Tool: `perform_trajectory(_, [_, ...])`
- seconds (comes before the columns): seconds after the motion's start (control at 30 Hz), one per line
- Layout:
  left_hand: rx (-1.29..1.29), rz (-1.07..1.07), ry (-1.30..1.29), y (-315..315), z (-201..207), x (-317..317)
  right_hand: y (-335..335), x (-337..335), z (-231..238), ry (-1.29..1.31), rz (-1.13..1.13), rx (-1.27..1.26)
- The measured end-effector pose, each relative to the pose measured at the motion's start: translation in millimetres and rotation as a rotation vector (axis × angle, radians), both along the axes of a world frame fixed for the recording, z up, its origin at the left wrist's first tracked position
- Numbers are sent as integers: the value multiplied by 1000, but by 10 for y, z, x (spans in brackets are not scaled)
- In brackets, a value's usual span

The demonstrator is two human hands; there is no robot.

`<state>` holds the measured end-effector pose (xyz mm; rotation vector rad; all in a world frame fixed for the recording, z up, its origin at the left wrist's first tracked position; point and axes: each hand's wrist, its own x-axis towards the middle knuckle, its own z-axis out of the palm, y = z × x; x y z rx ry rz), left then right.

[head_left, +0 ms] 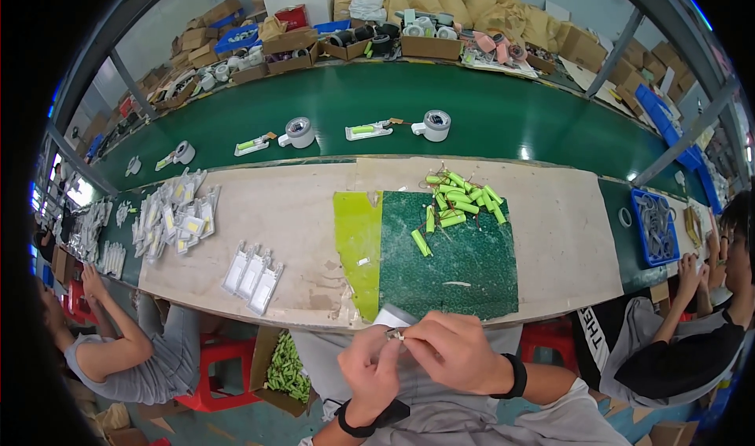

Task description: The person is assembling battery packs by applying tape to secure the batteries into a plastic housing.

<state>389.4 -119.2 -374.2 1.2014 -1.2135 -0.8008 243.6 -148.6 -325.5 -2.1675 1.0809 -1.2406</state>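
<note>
Near the table's front edge, my left hand [371, 369] is closed around the near end of a grey-white round housing [395, 315], which is mostly hidden. My right hand [458, 352] pinches at a small white piece [401, 337] beside my left fingertips; its exact kind is too small to tell. Just beyond my hands lies a dark green mat [448, 277] with a yellow-green strip [358, 249] along its left side. A heap of lime-green battery cells [456, 198] with thin wires rests on the mat's far part.
Clear-and-white flat parts [253, 277] and a bagged pile [177, 214] lie left. Beyond runs a green conveyor [330, 96] with round-headed housings [432, 126] and battery holders. A blue bin [654, 227] stands right. Co-workers sit on both sides; a box of green pieces [287, 371] is below.
</note>
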Motion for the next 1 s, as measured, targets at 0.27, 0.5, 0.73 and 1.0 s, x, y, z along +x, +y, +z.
perform_trajectory(0.27, [101, -162, 279, 0, 111, 32, -37, -91, 154, -2, 98, 169])
perform_trajectory(0.5, [111, -234, 109, -18, 125, 108, -44, -139, 168, 82, 92, 112])
perform_trajectory(0.73, [188, -335, 117, -72, 106, 143, -94, -187, 124, 48, 170, 196])
perform_trajectory(1.0, [-151, -26, -389, -75, 77, -72, 26, -46, 19, 205, 1, 19])
